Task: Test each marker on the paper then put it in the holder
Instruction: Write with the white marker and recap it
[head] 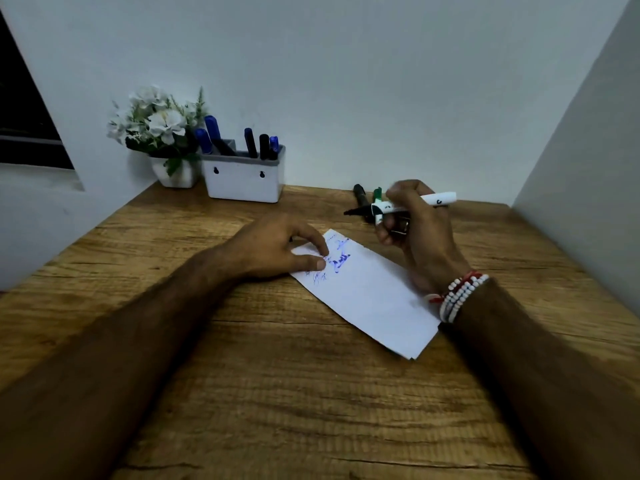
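A white paper point(374, 299) lies slanted on the wooden table, with blue scribbles near its far end. My left hand point(280, 247) rests flat on that far corner, fingers pressing the sheet down. My right hand point(412, 223) hovers above the paper's right side and grips a white marker point(440, 199) with a dark uncapped tip pointing left. Behind it on the table lie a black marker point(360, 197) and a green-capped marker point(378, 195). The white holder point(242, 181) stands at the back with several blue and black markers in it.
A white pot of white flowers point(159, 133) stands left of the holder against the wall. A grey wall closes the right side. The wooden table point(277, 393) stretches bare toward me. Beaded bracelets sit on my right wrist.
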